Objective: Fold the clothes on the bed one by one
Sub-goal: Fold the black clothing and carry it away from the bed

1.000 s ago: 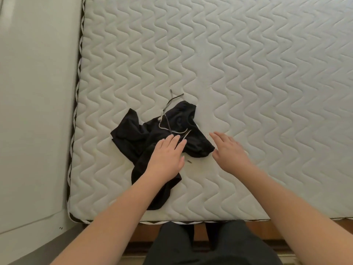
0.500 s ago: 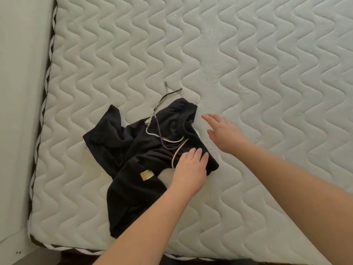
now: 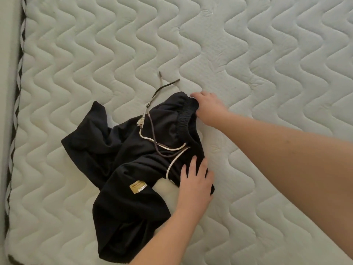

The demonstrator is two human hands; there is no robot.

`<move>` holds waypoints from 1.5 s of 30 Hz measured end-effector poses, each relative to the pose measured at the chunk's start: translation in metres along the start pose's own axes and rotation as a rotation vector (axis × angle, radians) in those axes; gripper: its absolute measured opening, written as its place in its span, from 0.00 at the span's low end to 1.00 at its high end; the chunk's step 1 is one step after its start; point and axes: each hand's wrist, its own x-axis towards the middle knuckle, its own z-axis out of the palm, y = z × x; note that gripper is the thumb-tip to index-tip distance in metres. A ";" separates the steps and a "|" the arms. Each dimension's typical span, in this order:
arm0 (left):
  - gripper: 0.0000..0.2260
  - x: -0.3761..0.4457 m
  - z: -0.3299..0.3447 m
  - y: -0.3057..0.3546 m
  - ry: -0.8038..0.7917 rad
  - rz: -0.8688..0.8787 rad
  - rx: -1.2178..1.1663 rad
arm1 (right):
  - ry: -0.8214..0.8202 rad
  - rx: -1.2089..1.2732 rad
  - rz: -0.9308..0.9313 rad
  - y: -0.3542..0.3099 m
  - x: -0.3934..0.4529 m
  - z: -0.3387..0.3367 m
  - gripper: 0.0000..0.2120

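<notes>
A crumpled pair of black shorts (image 3: 122,159) lies on the white quilted mattress (image 3: 248,64), left of centre. A gold label shows on one leg, and a white and dark drawstring (image 3: 152,115) trails over the fabric and onto the mattress. My right hand (image 3: 209,108) grips the elastic waistband at its far right corner. My left hand (image 3: 194,182) lies on the near right part of the waistband with fingers straight, pressing the cloth down.
The mattress's left edge with black-and-white piping (image 3: 17,92) runs down the left side, and a pale wall or bed frame (image 3: 7,44) stands beyond it. Bare mattress stretches to the right and far side.
My right hand reached forward and took hold of the waistband corner. My left hand slid to the near right of the waistband. The view moved closer over the shorts.
</notes>
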 end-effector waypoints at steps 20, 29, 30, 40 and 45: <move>0.21 -0.141 -0.100 -0.044 0.277 -0.188 -0.395 | 0.170 0.166 0.057 0.080 -0.248 -0.064 0.20; 0.13 -0.195 -0.189 -0.011 0.295 -0.162 -0.795 | 0.118 -0.090 -0.138 0.050 -0.366 -0.096 0.30; 0.14 -0.201 -0.197 -0.010 0.296 -0.194 -0.845 | 0.127 -0.116 -0.152 0.047 -0.373 -0.102 0.30; 0.19 -0.245 -0.295 -0.017 0.384 -0.120 -0.890 | 0.621 -0.082 -0.105 0.012 -0.420 -0.165 0.08; 0.19 -0.257 -0.361 -0.031 0.491 -0.012 -0.769 | 0.707 -0.094 -0.053 -0.025 -0.438 -0.221 0.11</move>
